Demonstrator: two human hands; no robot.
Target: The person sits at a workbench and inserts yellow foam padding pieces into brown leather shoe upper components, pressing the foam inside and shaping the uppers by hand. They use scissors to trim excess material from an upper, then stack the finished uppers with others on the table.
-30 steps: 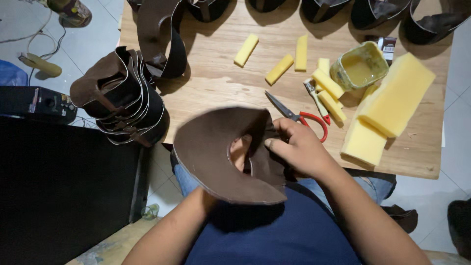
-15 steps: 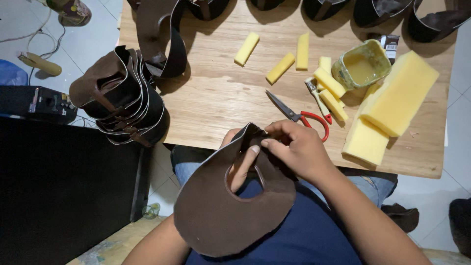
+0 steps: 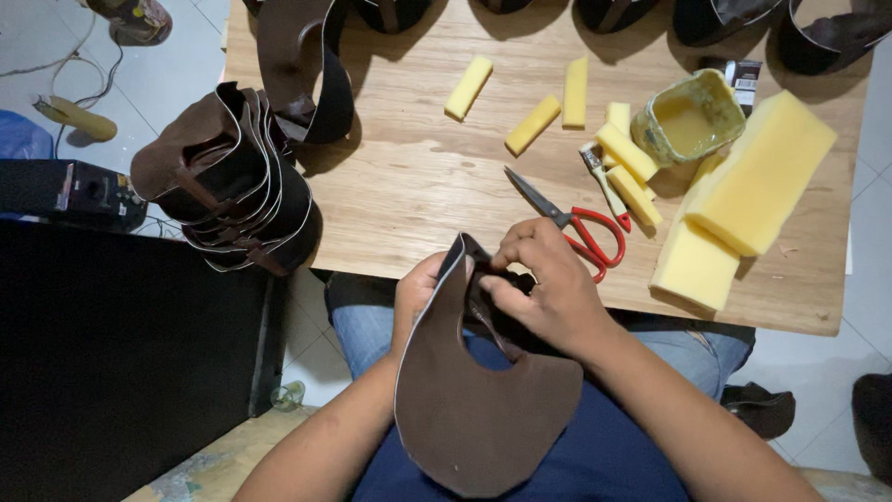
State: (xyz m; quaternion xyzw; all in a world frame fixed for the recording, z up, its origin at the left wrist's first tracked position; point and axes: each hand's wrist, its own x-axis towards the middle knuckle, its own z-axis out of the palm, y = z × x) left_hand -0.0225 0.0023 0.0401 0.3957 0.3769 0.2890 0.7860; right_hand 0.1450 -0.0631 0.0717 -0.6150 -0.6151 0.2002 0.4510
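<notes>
A curved piece of dark brown leather (image 3: 474,409) hangs over my lap at the near edge of the wooden table (image 3: 418,167). My left hand (image 3: 415,297) grips its upper left edge from behind, partly hidden by the leather. My right hand (image 3: 544,284) pinches the folded top of the same piece from the right. Red-handled scissors (image 3: 581,228) lie on the table just beyond my right hand.
Yellow foam blocks (image 3: 743,195) and several small foam strips (image 3: 534,123) lie on the table beside a glue-stained container (image 3: 689,119). A stack of brown leather pieces (image 3: 232,186) sits at the table's left corner. More dark leather parts (image 3: 307,65) line the far edge.
The leather piece swung down from in front of the table to hang over my lap. Both hands stayed on its top edge and shifted their grip.
</notes>
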